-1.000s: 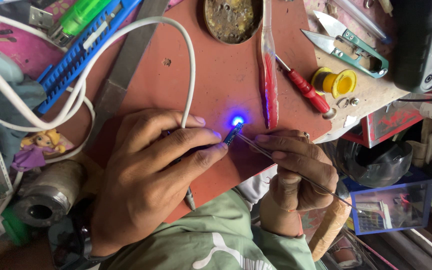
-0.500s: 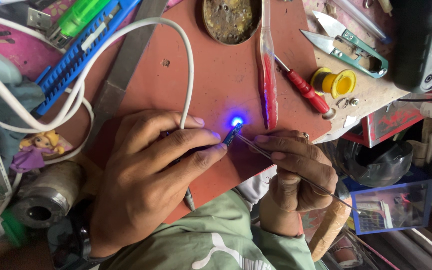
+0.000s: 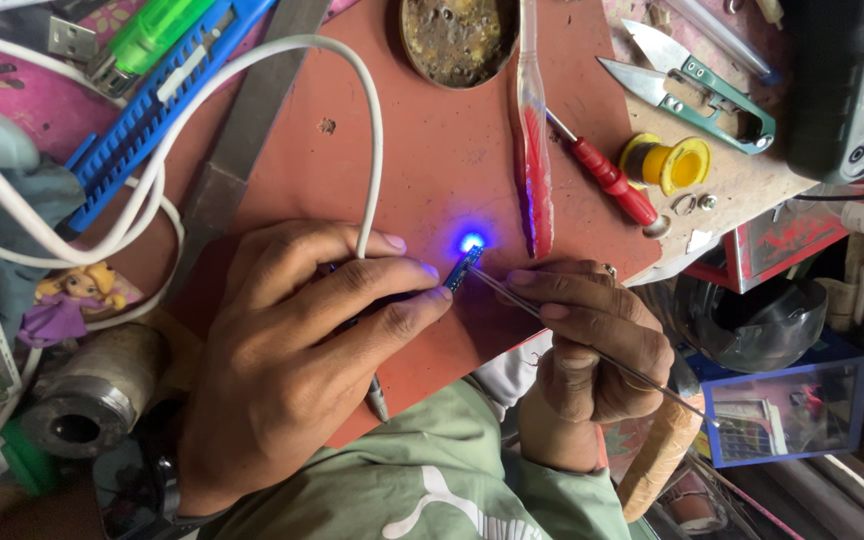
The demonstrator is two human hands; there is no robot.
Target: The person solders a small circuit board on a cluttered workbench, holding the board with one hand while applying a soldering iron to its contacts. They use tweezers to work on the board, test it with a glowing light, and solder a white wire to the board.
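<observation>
The left hand [image 3: 302, 360] is clenched around a small blue circuit board [image 3: 462, 268], pinching it between thumb and fingertips on the reddish-brown work board [image 3: 432, 160]. A bright blue light [image 3: 471, 241] glows at the circuit board's tip, at about 1 o'clock from the left fingertips. A white cable [image 3: 357, 110] curves from under the left fingers up toward 11 o'clock. The right hand [image 3: 592, 350], at 3 o'clock from the left hand, grasps a thin metal probe [image 3: 552, 322] whose tip touches the circuit board. At 12 o'clock from the light lies a red-bristled clear toothbrush [image 3: 532, 150], with a red-handled screwdriver [image 3: 607, 180] just beside it at 3 o'clock, and a yellow spool [image 3: 667, 163] farther right.
</observation>
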